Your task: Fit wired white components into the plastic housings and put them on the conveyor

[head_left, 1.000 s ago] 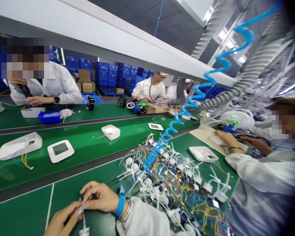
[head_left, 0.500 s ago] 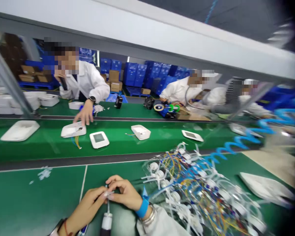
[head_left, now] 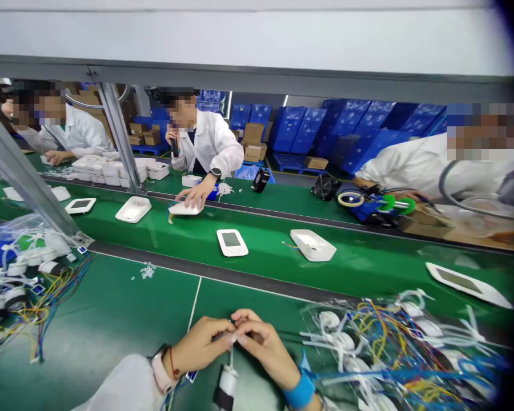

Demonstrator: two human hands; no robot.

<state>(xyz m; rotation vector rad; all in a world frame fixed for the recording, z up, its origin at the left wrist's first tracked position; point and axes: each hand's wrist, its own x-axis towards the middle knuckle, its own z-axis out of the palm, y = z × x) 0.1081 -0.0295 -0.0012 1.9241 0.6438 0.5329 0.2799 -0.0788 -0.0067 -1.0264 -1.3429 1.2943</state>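
My left hand (head_left: pixel 205 344) and my right hand (head_left: pixel 268 348) meet over the green table, fingertips pinched together. Between them is the top end of a thin whitish tube (head_left: pixel 232 358). It runs down to a small white cylindrical motor-like part (head_left: pixel 228 381) with a black band, which hangs or rests just below my fingers. Whatever small piece sits at the very tip is covered by my fingertips. Coloured wires with a small blue-and-white piece (head_left: pixel 191 376) show beside my left wrist. A small pile of clear-white rings (head_left: pixel 147 270) lies farther up the table.
Tangled wired parts with tubes lie at right (head_left: pixel 389 342) and left (head_left: pixel 21 285). Across the green belt (head_left: pixel 180 242) are white housings (head_left: pixel 313 245) and a screen panel (head_left: pixel 232 243). A co-worker's hand (head_left: pixel 197 194) grips another housing. A metal post (head_left: pixel 38 165) stands at left.
The view has swung left and levelled, bringing the left-hand tangle into sight. My hands keep their pinch at the tube. The co-worker's hand now holds the housing tilted.
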